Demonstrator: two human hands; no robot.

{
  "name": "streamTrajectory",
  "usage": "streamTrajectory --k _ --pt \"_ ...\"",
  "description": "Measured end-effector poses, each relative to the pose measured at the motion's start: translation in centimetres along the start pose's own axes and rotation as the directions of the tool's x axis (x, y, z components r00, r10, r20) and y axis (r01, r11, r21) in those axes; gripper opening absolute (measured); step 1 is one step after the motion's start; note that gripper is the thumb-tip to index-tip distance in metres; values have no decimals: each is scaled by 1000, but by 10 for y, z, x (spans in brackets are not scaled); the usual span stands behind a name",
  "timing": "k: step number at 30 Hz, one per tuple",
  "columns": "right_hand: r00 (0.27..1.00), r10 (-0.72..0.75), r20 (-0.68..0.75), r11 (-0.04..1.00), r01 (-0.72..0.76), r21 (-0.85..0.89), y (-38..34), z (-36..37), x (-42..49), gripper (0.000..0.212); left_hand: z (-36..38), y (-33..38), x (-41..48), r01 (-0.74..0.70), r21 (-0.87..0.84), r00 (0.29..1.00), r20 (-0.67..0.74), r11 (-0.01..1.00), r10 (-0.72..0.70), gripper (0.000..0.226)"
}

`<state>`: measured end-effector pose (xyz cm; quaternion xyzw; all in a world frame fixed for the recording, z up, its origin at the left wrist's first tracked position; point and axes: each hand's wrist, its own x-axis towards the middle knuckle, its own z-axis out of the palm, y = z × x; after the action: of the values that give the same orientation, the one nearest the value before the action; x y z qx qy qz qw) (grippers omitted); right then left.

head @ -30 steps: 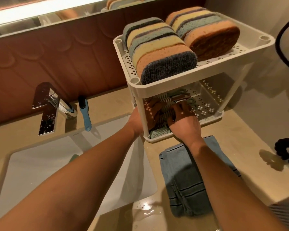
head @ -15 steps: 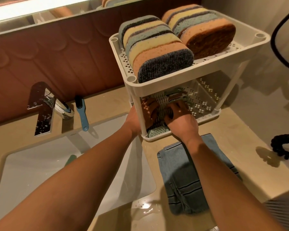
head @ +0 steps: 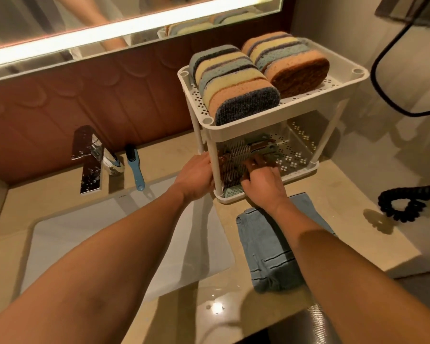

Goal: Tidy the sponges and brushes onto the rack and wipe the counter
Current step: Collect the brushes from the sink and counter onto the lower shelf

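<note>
No brand or label reads anywhere; a small mark on the sink (head: 124,244) rim, left of the rack (head: 271,131), is too small to make out; two rows of striped sponges (head: 236,88) stand on edge on the rack's upper tier; on its lower tier lie the brushes (head: 236,155), at the front-left corner; the right hand (head: 263,184) reaches in from the front with fingers curled over them, gripping; the left hand (head: 196,177) sits against the rack's front-left post, its fingers hidden behind it, so its grip cannot be told; both hands stay where they were half a second ago, and only the view has lifted to show more mirror; a blue brush (head: 134,167) lies on the counter (head: 345,234) left of the rack; a folded blue cloth (head: 266,249) lies just in front of it.
</note>
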<state>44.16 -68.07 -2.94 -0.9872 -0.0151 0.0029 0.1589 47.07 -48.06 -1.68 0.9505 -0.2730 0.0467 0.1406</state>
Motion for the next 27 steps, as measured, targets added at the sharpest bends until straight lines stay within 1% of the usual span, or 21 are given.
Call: streamTrajectory --k 1,3,5,8,10,17,20,24,27 --pt "1000 -25 10 999 25 -36 -7 -1 -8 24 -2 -4 -11 -16 39 1000 -1 999 16 22" --pt "993 -103 -57 992 98 -74 -18 -3 -24 29 -7 -10 -33 -37 142 999 17 989 35 40" --pt "976 -166 -141 985 158 -63 -25 -3 -39 28 -15 -7 -57 11 204 999 46 979 -21 49" --pt "961 -231 -152 972 222 -75 -34 -4 -60 27 -26 0 -90 59 239 993 89 969 -82 49" --pt "950 -274 -153 960 260 -103 -43 -6 -75 28 -35 4 -113 94 245 990 81 965 -117 50" --pt "913 -378 -155 925 366 -100 -81 -9 -115 32 -47 15 -179 180 243 978 58 953 -200 50" --pt "897 -425 -119 904 416 -98 -104 -4 -128 33 -49 17 -209 206 258 974 42 944 -224 50" --pt "852 -518 -79 854 509 -108 -135 8 -141 34 -49 14 -248 200 292 973 49 935 -224 48" --pt "824 -563 -61 825 558 -85 -156 20 -151 35 -49 6 -276 261 294 958 38 919 -285 47"
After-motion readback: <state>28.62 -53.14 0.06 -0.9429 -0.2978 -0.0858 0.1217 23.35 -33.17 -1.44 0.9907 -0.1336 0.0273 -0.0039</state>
